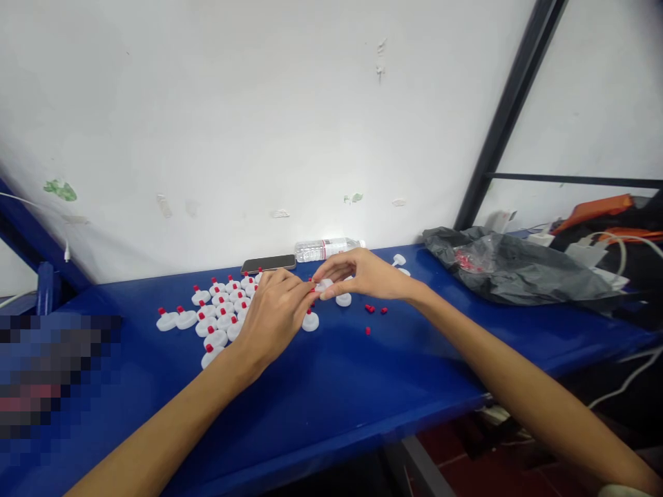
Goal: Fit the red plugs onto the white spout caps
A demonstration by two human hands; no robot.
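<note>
A white plastic piece with a round base [324,284] is held between my two hands above the table. My right hand [365,275] grips its base from the right, fingers curved. My left hand [277,307] pinches from the left at a small red cap, only a speck of which shows between the fingertips. Left of my left hand stand several white pieces [206,326] with red caps on top. One more capped piece [310,322] sits just below my hands, and a white piece [343,299] lies under my right hand. Several loose red caps [369,308] lie on the right.
Against the wall, a phone [268,264] and a clear water bottle [331,248] lie on the blue table [321,393]. White pieces [398,260] lie behind my right wrist. A dark plastic bag [533,269] with red bits, cables and a black post [510,110] are right.
</note>
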